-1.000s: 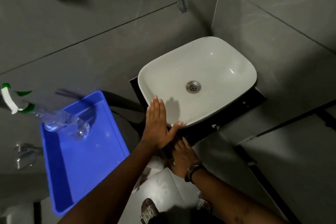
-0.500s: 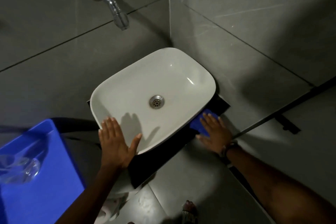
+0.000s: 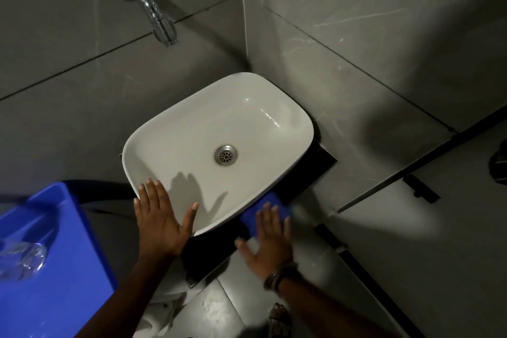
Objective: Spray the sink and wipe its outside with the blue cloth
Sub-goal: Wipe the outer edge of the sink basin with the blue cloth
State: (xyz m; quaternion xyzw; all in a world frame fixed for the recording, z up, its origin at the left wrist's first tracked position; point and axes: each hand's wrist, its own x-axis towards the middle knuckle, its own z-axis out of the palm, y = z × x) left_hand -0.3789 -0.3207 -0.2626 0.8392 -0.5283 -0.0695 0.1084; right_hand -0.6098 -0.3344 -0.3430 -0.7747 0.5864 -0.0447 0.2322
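Two bare hands are at work on the white sink (image 3: 247,123), and the step in hand is judged to be the wiping of its outside, the spraying apparently done. The right hand (image 3: 267,244) lies flat, fingers spread and pointing away from the person, pressing the blue cloth (image 3: 263,207) down rather than closing round it; the grip is a splayed palm press, not a clench. The cloth shows ahead of those fingertips, tucked under the near right flank of the sink and lying on the dark counter (image 3: 211,255). Whether the cloth is touching the basin wall or only the counter beneath it cannot be settled, since the hand is blurred and the overhang hides the contact. The left hand (image 3: 162,222) holds nothing: it rests flat on the near rim, to the left of the working hand, thumb hooked over the inner edge, evidently steadying the body. Both forearms reach in from below, the right wrist carrying a band. A blue tray (image 3: 71,269) with a clear spray bottle (image 3: 22,258) stands well to the left of both hands. The next move would call for sliding the cloth along the outer wall under steady pressure, staying under the lip.
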